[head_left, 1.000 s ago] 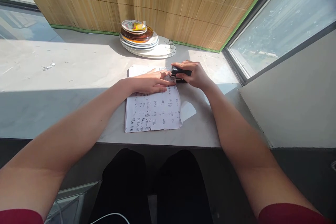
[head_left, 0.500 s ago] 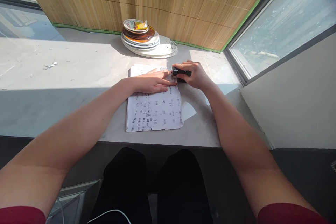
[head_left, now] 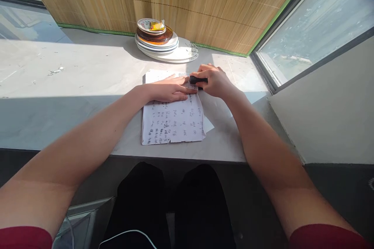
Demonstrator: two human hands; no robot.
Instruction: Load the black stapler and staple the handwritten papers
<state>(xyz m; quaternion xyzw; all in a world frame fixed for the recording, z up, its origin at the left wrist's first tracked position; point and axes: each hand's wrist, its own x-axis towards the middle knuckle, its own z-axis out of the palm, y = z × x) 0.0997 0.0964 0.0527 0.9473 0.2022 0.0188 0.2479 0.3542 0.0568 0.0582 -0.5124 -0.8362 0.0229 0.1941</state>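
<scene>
Sheets of handwritten paper (head_left: 181,124) lie on the grey-white sill in front of me, their lower edge torn and uneven. My left hand (head_left: 171,89) rests flat across the upper part of the paper, fingers stretched to the right. Wrapped in my right hand (head_left: 214,79) is a black stapler (head_left: 197,80), its head over the paper's right edge near the top. The stapler's rear is hidden by my palm and fingers. My left fingertips are close beside the stapler's head.
Behind the paper stands a stack of plates (head_left: 157,48), with a small yellow packet (head_left: 157,26) on top. A bamboo blind (head_left: 175,0) hangs behind it. White scraps (head_left: 56,71) lie at the left. A window (head_left: 309,39) and white wall (head_left: 330,120) bound the right.
My right hand has pressed down on the stapler and rolled slightly forward and left, so less of the stapler shows. My left hand stays flat on the paper.
</scene>
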